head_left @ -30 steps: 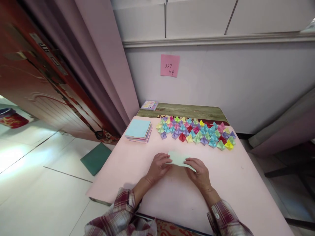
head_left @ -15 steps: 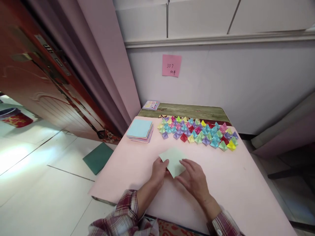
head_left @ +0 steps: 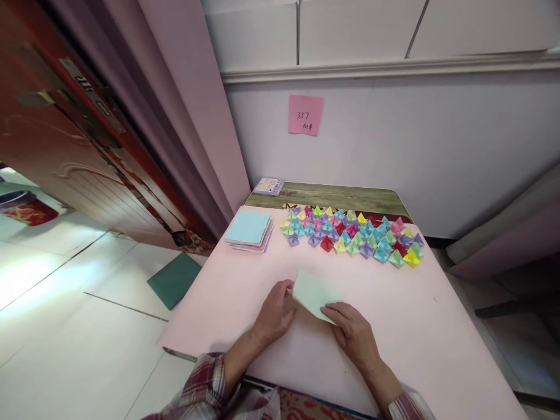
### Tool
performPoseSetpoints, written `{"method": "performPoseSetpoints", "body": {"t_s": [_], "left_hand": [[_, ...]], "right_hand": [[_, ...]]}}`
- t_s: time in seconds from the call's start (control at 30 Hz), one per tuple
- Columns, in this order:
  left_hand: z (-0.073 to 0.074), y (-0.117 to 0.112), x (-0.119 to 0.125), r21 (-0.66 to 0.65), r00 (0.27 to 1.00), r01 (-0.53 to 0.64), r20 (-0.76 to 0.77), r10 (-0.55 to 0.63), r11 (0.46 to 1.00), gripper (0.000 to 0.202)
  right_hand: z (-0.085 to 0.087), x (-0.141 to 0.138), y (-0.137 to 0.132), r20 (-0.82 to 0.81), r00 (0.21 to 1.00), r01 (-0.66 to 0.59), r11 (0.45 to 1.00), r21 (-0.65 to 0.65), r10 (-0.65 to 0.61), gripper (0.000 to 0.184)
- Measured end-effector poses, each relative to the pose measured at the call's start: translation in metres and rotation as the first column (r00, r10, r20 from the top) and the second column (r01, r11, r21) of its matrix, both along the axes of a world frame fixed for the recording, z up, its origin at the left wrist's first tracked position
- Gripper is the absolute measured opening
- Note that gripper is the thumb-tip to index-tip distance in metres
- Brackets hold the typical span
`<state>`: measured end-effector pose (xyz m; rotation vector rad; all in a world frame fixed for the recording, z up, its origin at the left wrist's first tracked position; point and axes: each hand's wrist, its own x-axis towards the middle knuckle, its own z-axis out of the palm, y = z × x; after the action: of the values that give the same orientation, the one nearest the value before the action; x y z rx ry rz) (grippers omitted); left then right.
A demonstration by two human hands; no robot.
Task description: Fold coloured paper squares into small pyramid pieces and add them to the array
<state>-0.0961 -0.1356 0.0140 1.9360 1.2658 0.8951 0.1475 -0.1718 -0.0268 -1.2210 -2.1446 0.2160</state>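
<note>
A pale green paper sheet lies folded on the pink table cover, near the front middle. My left hand pinches its left corner with closed fingers. My right hand presses on its lower right edge, fingers curled over the paper. Behind the sheet, several small folded paper shapes in many colours lie packed in rows. A stack of coloured square papers, light blue on top, sits at the back left of the cover.
A small printed paper pack rests on the bare wooden tabletop by the wall. A pink note is stuck on the wall. A green sheet lies on the floor left of the table, beside a door and curtain.
The green sheet went from a narrow strip to an opened diamond and is now folded over again. Both hands shifted slightly towards me and stayed on the paper.
</note>
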Motion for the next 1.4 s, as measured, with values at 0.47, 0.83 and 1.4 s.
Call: {"method": "performPoseSetpoints", "body": {"t_s": [0.47,0.83,1.4], "left_hand": [[-0.014,-0.001,0.014,-0.037,0.983,-0.108,-0.154,0.102,0.993,0.022],[-0.018,0.003,0.024,0.068,0.936,-0.235,-0.253,0.245,0.97,0.062],[-0.02,0.001,0.013,-0.039,0.96,-0.268,0.079,0.27,0.963,0.049]], "right_hand": [[0.014,-0.007,0.006,-0.048,0.89,0.385,0.803,-0.455,-0.453,0.031],[0.038,-0.015,0.034,0.229,0.86,0.507,0.713,-0.485,-0.457,0.05],[0.034,-0.015,0.052,-0.056,0.938,0.25,0.778,-0.577,-0.343,0.014]]}}
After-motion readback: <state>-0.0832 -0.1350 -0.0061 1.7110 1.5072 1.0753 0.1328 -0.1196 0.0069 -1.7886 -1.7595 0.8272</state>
